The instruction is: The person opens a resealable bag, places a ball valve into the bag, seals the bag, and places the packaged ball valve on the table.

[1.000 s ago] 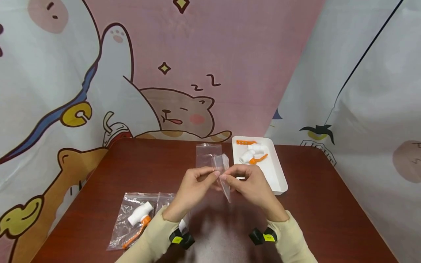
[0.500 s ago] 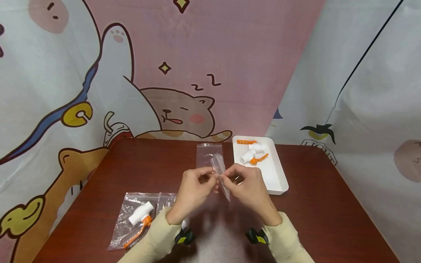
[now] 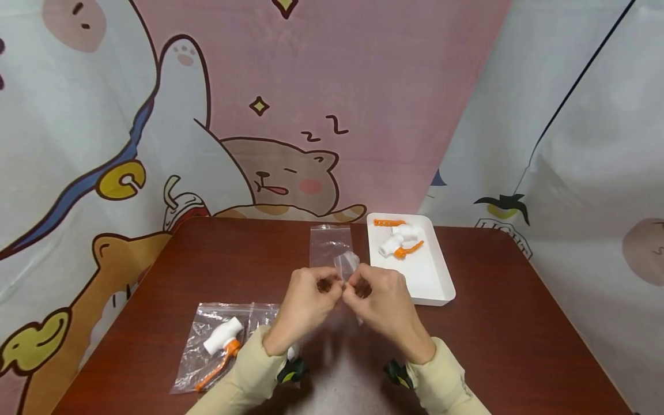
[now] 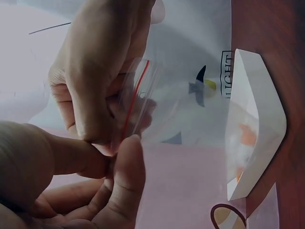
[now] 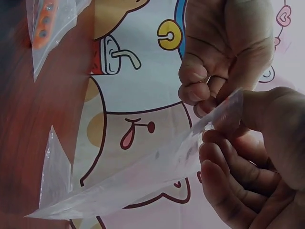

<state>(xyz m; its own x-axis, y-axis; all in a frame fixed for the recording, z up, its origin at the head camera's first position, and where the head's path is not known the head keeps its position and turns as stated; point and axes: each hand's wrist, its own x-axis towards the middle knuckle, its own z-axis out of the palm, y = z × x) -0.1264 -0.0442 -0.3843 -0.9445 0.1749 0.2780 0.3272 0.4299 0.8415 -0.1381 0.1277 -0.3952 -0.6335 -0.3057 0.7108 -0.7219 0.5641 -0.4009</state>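
Note:
A small clear zip bag (image 3: 346,264) is held up between both hands over the middle of the table. My left hand (image 3: 310,305) pinches its top edge between thumb and forefinger. From the other side, my right hand (image 3: 386,302) pinches the same edge, the fingertips of both hands close together. A red zip line runs along the bag (image 4: 138,95) in the left wrist view. In the right wrist view the bag (image 5: 143,176) hangs thin and flat from the fingers. Behind it, another clear zip bag (image 3: 328,242) lies flat on the table.
At the back right a white tray (image 3: 433,282) holds white tube-like pieces (image 3: 391,245) and orange pieces (image 3: 410,250). Front left lies a clear zip bag (image 3: 189,346) with a white tube-like piece and an orange handled piece; another bag beside it is partly behind the left forearm.
Both hands have lowered slightly and the right hand has shifted left, its wrist turning. The held bag has dipped, and more of it is hidden behind the fingers.

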